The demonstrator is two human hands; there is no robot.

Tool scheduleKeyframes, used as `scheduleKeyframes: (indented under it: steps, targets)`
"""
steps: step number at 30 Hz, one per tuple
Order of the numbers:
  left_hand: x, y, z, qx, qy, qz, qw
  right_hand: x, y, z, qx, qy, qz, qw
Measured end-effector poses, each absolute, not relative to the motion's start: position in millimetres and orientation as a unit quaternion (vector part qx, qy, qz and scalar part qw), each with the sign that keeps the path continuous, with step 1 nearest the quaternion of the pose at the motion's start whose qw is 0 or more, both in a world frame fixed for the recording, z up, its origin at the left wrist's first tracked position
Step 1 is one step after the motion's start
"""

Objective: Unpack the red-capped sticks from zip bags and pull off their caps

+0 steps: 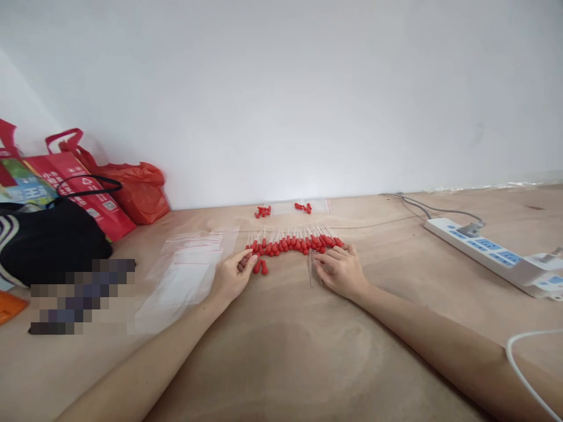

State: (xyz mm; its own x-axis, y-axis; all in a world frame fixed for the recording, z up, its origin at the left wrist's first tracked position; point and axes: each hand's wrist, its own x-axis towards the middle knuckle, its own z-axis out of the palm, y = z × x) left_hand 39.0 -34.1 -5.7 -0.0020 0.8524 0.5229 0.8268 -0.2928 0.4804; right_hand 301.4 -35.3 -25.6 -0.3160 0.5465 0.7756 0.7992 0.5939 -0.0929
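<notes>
- Broadly, you face a smooth, pale wall (281,99) behind a tan, wood-grained surface (272,357) with faint swirls.
- Leftward sit a soft black bag (65,240), a printed carrier bag (103,202) and a crinkled red plastic bag (136,190).
- Rightward lies a long, hard white power strip (512,272) with blue socket panels.
- Beside your left forearm, thin clear pouches (196,272) with red edge lines overlap, lying flat and apparently unfilled.
- Your left hand (233,275) is at the row's left end, thumb and forefinger nearly together against red bulbs; you cannot tell whether that grip has hold of one.
- Your right hand (345,272) rests near the right end, fingers curled; what this grip has hold of, if anything, is hidden.
- Between them runs the row of droppers (297,243): slender clear tubes point wallward, rounded, matte red bulbs face you. Joining tube to bulb looks largely done here.
- Near the wall lie two small bulb clusters (264,211), seemingly untouched.
- Two loose bulbs (264,268) by your left fingers show no tubes, so they look left over.
- Thinnest is a straight, bare tube (311,274) just beside your right fingertips, apparently uncapped.
</notes>
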Motion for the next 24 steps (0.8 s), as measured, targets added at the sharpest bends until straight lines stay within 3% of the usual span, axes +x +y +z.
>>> scheduleKeyframes:
  steps: [7, 14, 24]
  targets:
    - [27, -20, 6, 0.681, 0.623, 0.383, -0.043, 302, -37, -24, -0.412, -0.829, -0.114, 0.360]
    - [33, 10, 7, 0.675, 0.680, 0.288, 0.003, 303, -37, -21, -0.411, -0.842, -0.094, 0.338]
    - [36, -2, 0, 0.648, 0.608, 0.446, -0.104, 304, -36, -23, -0.465, -0.785, -0.089, 0.400]
